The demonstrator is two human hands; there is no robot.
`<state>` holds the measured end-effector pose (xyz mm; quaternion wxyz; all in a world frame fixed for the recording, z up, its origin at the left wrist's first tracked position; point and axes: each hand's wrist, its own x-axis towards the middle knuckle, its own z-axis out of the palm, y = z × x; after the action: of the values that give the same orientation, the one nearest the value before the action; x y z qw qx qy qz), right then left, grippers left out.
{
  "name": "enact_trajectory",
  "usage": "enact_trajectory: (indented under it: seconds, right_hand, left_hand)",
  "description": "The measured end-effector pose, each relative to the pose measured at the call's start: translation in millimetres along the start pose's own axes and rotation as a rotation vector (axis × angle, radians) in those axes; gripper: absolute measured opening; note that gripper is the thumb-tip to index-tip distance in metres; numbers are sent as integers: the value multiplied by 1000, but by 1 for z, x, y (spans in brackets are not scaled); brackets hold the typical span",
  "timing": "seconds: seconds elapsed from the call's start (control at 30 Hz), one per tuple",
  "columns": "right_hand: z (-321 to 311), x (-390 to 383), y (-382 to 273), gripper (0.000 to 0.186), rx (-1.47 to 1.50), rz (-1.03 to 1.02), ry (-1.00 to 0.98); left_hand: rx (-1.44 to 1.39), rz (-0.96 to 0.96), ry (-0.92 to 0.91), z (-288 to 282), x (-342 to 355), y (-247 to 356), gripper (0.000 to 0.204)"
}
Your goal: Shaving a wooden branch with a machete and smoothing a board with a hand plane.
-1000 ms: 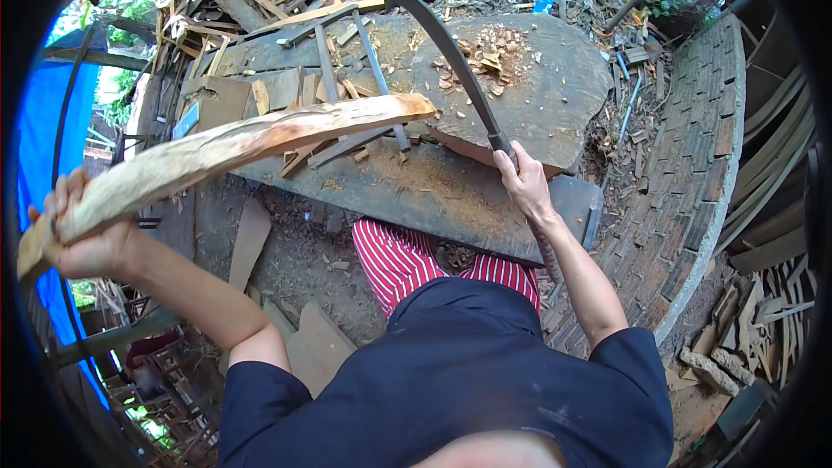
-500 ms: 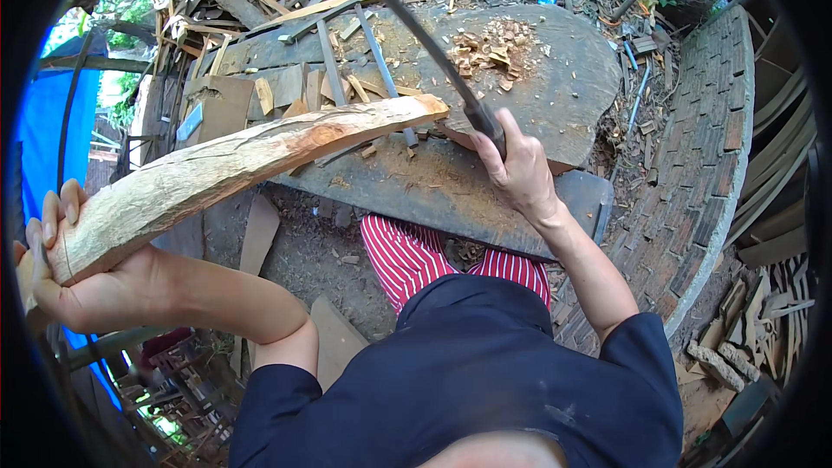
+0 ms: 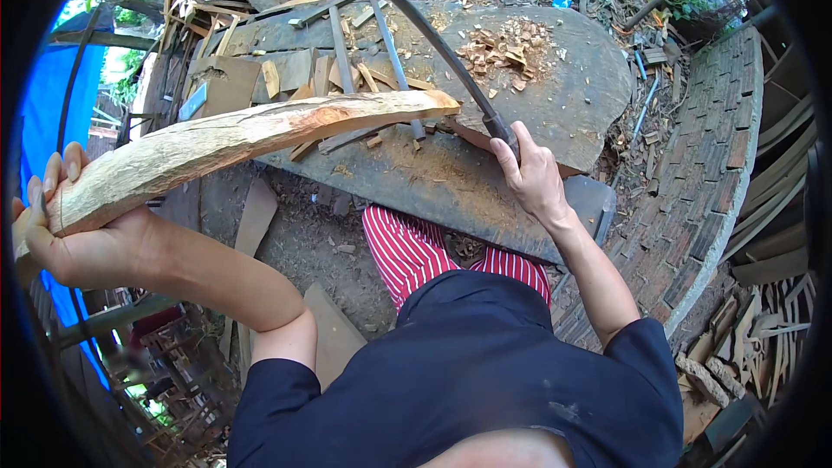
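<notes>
From where I stand, the left hand [image 3: 95, 238] curls round the near end of the curved timber [image 3: 234, 139], palm underneath, probably to bear its weight; the timber's narrow end reaches close to the right hand [image 3: 536, 178]. That one is wrapped round the machete [image 3: 433, 39] handle, blade angling away, likely well clear of the other fingers. Wood chips [image 3: 511, 48] lie beyond it.

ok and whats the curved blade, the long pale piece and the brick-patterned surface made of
Curved blade: probably metal, dark and dull, judging by its thin, smooth shape.
Long pale piece: bare wood, with visible grain and rough-cut facets.
Brick-patterned surface: likely weathered brick, given its staggered brownish blocks.
</notes>
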<state>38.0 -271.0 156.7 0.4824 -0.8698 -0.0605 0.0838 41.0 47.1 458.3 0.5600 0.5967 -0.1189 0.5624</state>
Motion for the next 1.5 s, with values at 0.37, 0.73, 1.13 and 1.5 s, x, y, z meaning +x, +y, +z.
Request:
enact_trajectory:
  seconds: [0.37,0.73,1.13,1.5]
  right_hand:
    - [21,-12,76,54,-39,308,-276]
    - [5,-5,-9,39,35,-187,171]
    - [11,2,73,52,238,524,-400]
    - [-34,-4,99,36,-711,-51,262]
  left_hand:
    - [-39,31,104,-6,-30,5,35]
    - [64,54,138,19,-38,19,34]
    - [-239,16,72,-30,-33,16,43]
    - [-675,-130,-12,-179,28,20,38]
